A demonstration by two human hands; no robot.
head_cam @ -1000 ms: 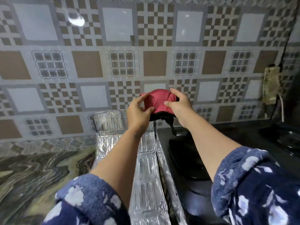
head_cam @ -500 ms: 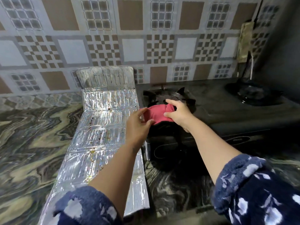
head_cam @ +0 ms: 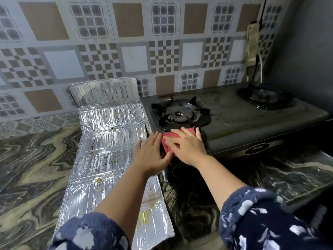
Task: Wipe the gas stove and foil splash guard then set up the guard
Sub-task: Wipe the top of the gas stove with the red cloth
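Crinkled silver foil makes up the splash guard (head_cam: 110,152), a long folding strip of ribbed, embossed panels lying flat on the counter (head_cam: 30,170), its far panel bent up against the tiled wall (head_cam: 126,42). Yellow and dark grease spots dot several panels. Just right of it, touching along its edge, sits the gas stove (head_cam: 243,123): a matte black top, dull and smeary, with a round ribbed burner (head_cam: 179,114) ringed by pointed pan-support prongs, and a second burner (head_cam: 264,97) far right. The counter is glossy stone with swirling grey, cream and black veins; the wall shows square tiles in brown, white and checker patterns. A grimy wall socket (head_cam: 252,44) with a cord hangs above the far right of the stove.

A soft red cloth (head_cam: 166,141) lies on the stove's near left corner, just in front of the burner, largely covered by both hands. The right hand (head_cam: 187,147) presses flat on it, fingers spread. The left hand (head_cam: 153,154) lies open beside it, fingers straight, touching the cloth's left edge over the foil's border. Both forearms are bare, with fleecy navy sleeves (head_cam: 266,222) patterned in white pushed up
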